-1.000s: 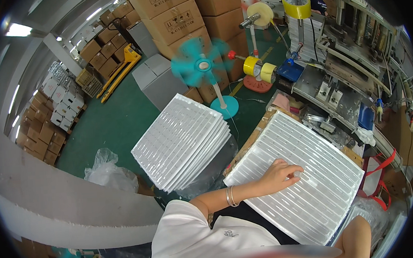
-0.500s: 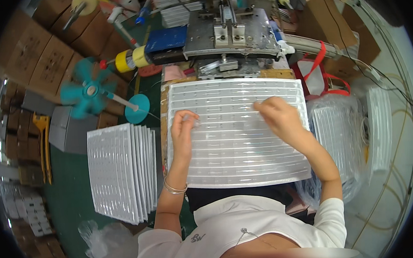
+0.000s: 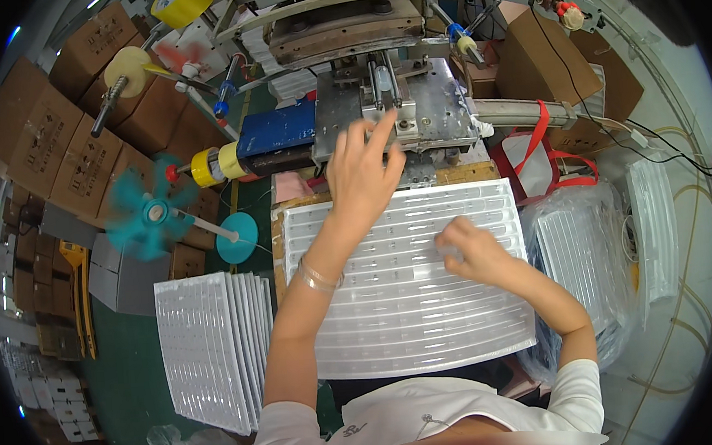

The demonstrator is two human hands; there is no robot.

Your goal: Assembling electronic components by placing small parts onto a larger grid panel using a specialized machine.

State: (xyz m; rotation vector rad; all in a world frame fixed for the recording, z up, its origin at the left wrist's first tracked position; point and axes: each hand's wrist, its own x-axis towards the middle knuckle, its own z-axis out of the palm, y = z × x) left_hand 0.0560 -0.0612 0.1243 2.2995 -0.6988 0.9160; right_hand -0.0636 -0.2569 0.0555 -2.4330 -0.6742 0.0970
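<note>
My left hand (image 3: 364, 169) reaches forward over the front edge of a metal machine plate (image 3: 337, 113). Its fingers are spread, with the fingertips close to a small metal clamp block (image 3: 405, 113) that has two rods; nothing shows in its grasp. A small clear piece (image 3: 382, 78) lies between the rods. My right hand (image 3: 476, 253) hovers over a large white plastic tray (image 3: 428, 332) with many narrow ridged rows. Its fingers are curled together, and whatever they hold is too small or hidden. Small clear pieces appear to lie in the tray's rows.
A stack of similar white trays (image 3: 205, 354) stands on the left. Behind it a teal fan (image 3: 155, 210) spins. Bagged trays (image 3: 582, 249) and a red-handled bag (image 3: 532, 163) are at the right. Cardboard boxes (image 3: 62, 151) pile up at the far left.
My left hand has moved forward and right, from above the tray to the machine's clamp block, and its fingers have spread. My right hand stays over the tray, fingers curled. The view has tilted up.
</note>
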